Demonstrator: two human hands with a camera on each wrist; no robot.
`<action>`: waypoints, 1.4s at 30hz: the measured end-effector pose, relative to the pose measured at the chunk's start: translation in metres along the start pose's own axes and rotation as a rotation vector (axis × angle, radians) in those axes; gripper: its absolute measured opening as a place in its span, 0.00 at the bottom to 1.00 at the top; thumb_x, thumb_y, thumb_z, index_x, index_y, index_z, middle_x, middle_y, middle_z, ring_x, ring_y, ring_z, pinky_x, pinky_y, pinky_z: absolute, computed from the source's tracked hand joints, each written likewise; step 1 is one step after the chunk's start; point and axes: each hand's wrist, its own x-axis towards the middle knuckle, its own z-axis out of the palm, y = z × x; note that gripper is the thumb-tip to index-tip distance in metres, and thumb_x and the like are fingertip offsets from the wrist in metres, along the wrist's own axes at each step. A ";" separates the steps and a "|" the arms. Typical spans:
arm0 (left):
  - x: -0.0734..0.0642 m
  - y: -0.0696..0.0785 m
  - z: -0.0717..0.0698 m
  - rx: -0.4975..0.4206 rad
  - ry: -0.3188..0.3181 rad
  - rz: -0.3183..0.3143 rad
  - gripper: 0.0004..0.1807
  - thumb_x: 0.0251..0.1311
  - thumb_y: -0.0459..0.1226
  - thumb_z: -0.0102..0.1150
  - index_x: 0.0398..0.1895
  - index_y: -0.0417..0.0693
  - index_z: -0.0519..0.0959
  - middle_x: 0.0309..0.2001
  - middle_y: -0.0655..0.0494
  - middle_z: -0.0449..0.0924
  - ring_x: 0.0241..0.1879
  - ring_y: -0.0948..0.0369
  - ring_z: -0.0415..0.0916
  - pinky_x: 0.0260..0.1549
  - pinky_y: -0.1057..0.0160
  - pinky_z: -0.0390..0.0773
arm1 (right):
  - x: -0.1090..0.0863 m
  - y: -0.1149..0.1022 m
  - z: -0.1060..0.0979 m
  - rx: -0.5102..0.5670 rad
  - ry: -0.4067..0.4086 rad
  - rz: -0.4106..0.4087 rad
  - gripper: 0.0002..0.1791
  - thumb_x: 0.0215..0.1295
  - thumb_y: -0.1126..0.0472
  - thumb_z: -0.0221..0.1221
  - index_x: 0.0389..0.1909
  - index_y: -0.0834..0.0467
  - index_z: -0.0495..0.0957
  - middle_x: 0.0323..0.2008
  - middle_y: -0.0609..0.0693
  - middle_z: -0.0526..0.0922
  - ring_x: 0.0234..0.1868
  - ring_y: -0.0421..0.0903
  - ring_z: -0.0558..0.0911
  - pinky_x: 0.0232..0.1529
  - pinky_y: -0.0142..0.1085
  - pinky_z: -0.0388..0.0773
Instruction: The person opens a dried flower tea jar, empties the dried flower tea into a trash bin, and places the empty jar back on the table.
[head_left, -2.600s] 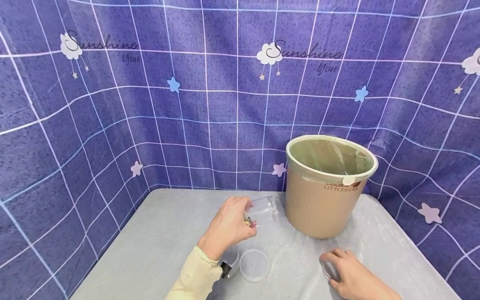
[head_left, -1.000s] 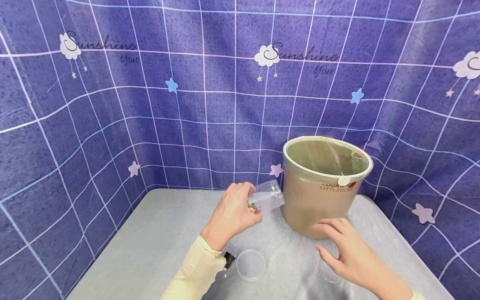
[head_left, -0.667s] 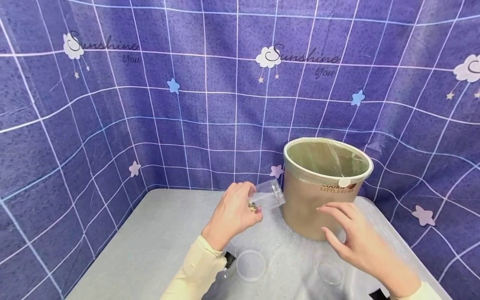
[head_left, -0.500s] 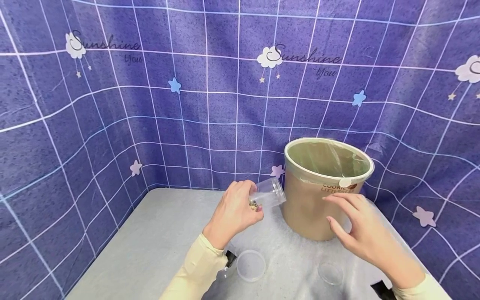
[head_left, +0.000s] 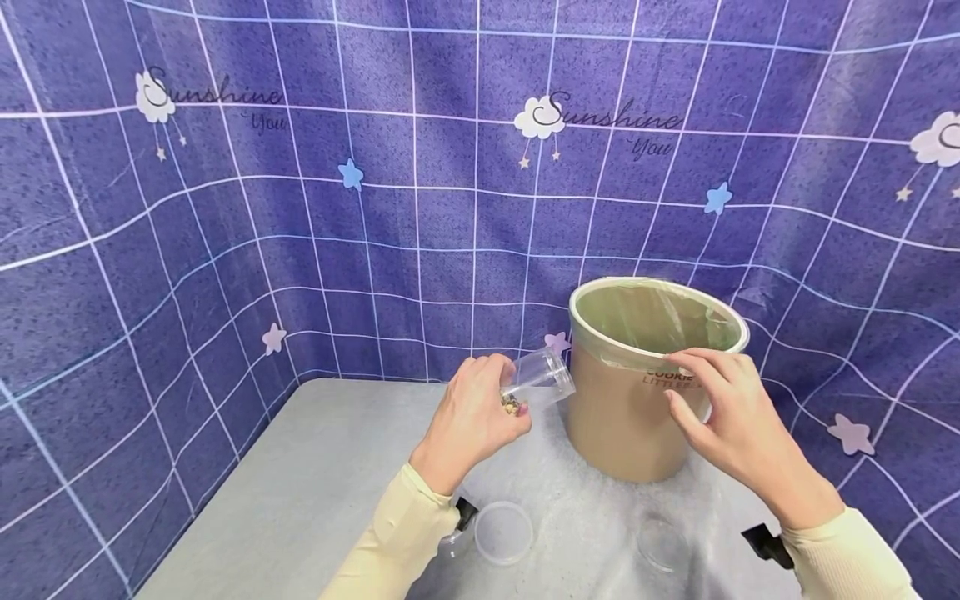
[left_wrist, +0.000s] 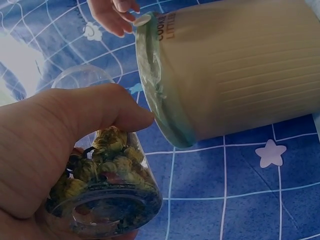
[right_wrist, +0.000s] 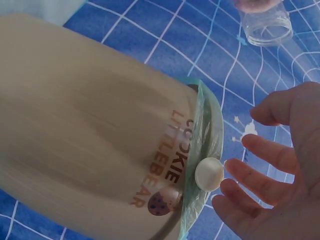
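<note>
My left hand (head_left: 472, 417) grips a clear jar (head_left: 542, 372) round its lower part, tilted with its open mouth toward the bin. Yellowish dried flower buds (left_wrist: 112, 155) lie in the bottom of the jar, best seen in the left wrist view. The beige bin (head_left: 626, 425) stands at the back right of the table, lined with a thin greenish bag (right_wrist: 201, 125). My right hand (head_left: 738, 421) is raised at the bin's front, fingers loosely bent and holding nothing. In the right wrist view its fingertips are right at the round white knob (right_wrist: 209, 174) on the rim.
A round clear lid (head_left: 503, 533) lies on the grey table (head_left: 337, 475) near the left sleeve. Another clear disc (head_left: 663, 543) lies below the right hand. A clear container (head_left: 453, 546) is partly hidden by the left sleeve. Purple gridded cloth (head_left: 442, 208) surrounds the table.
My right hand has let go of the clear disc on the table and risen to the bin's rim. My left hand has lifted the jar slightly, its mouth tipping upward.
</note>
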 end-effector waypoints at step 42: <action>0.044 0.007 -0.008 0.035 0.062 0.013 0.21 0.39 0.41 0.74 0.37 0.45 0.78 0.30 0.55 0.80 0.33 0.54 0.75 0.38 0.58 0.77 | 0.017 0.032 0.018 -0.091 -0.105 -0.047 0.10 0.57 0.70 0.67 0.41 0.64 0.83 0.33 0.57 0.84 0.37 0.59 0.79 0.42 0.52 0.72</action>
